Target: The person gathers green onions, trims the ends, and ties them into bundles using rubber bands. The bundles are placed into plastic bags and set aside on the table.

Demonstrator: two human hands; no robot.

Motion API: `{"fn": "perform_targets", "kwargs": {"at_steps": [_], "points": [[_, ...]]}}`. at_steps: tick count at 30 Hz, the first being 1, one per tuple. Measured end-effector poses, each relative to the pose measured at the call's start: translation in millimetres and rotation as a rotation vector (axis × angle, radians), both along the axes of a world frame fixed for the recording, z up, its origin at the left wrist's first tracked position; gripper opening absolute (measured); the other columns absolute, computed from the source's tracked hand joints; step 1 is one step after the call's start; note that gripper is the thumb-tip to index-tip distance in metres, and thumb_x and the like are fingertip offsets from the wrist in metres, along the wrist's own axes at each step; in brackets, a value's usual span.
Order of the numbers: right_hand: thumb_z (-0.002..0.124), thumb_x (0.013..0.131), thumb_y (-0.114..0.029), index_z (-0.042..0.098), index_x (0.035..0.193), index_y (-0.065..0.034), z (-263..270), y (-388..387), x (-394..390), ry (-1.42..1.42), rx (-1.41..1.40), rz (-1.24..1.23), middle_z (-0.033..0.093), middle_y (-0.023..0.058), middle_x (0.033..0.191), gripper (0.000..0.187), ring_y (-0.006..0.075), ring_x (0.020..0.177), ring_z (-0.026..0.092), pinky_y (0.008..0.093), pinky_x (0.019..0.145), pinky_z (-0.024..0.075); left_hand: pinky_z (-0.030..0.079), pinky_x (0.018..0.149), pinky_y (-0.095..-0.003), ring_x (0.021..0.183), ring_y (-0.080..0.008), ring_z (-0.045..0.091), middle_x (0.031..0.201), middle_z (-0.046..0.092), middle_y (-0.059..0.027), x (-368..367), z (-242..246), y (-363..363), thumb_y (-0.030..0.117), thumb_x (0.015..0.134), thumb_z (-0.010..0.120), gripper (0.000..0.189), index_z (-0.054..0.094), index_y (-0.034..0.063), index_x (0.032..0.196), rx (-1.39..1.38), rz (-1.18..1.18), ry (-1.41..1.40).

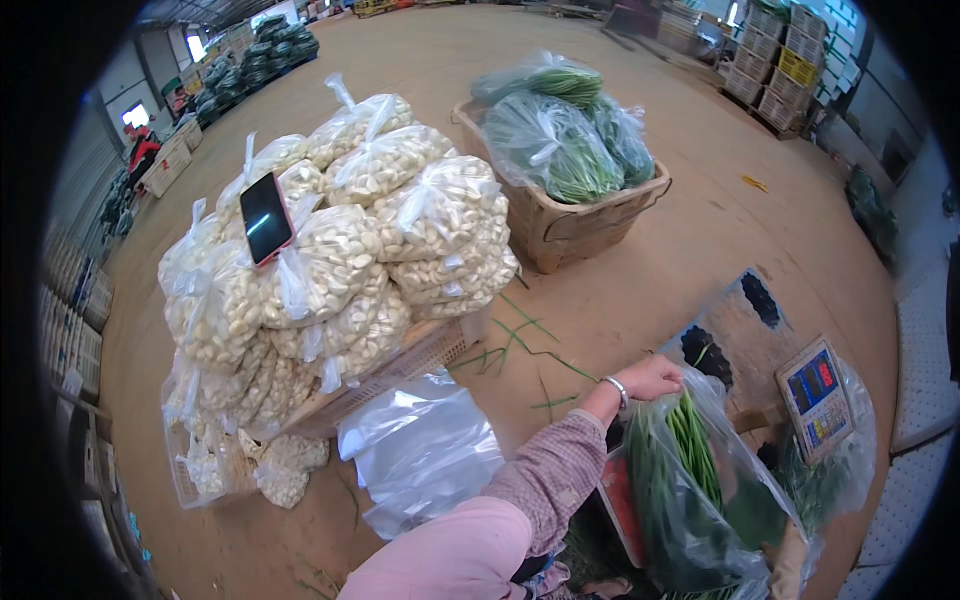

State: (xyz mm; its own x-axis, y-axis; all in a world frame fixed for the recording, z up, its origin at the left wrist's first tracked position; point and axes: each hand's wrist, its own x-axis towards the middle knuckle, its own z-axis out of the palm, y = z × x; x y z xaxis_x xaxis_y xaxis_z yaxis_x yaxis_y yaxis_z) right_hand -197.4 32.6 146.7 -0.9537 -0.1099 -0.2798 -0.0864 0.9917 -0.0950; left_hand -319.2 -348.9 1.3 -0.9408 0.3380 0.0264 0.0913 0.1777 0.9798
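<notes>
My left hand [654, 379], with a bracelet at the wrist, is closed on the rim of a clear plastic bag [667, 480]. Long green stalks [694, 450] fill the bag, which rests on a red-topped scale platform [621, 499]. My right hand [787, 562] is at the bag's lower right side, partly behind plastic, and its fingers cannot be made out. A digital scale display [814, 397] with lit red digits stands to the right. Beneath and beside it lies another clear bag of greens [825, 472].
Bags of peeled garlic cloves [322, 262] are piled on plastic crates [450, 341], a phone [267, 219] on top. Flat clear bags [427, 450] lie beside them. A tan basket [585, 225] holds bagged greens [570, 142]. Loose stalks [517, 337] lie on the floor. A person in red [142, 154] is far left.
</notes>
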Motion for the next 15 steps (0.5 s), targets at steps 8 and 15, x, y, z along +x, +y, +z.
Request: {"fn": "perform_targets", "kwargs": {"at_steps": [8, 15], "points": [[0.057, 0.079, -0.032, 0.037, 0.125, -0.0083, -47, 19, 8, -0.075, 0.133, 0.07, 0.041, 0.0155, 0.123, 0.055, 0.0306, 0.108, 0.045, 0.0374, 0.086, 0.0393, 0.046, 0.056, -0.0211, 0.055, -0.0077, 0.05, 0.071, 0.057, 0.0005, 16, 5, -23, 0.019, 0.083, 0.053, 0.016, 0.059, 0.004, 0.081, 1.013, 0.252, -0.191], [0.051, 0.085, -0.027, 0.034, 0.126, -0.003, -55, 83, 21, -0.123, -0.787, -0.297, 0.039, 0.0183, 0.126, 0.05, 0.0309, 0.112, 0.042, 0.0401, 0.09, 0.037, 0.048, 0.061, -0.0259, 0.061, -0.0117, 0.053, 0.071, 0.056, -0.0027, 7, -22, -10, 0.007, 0.077, 0.058, 0.004, 0.057, 0.0041, 0.078, 1.531, 0.582, -0.256]]}}
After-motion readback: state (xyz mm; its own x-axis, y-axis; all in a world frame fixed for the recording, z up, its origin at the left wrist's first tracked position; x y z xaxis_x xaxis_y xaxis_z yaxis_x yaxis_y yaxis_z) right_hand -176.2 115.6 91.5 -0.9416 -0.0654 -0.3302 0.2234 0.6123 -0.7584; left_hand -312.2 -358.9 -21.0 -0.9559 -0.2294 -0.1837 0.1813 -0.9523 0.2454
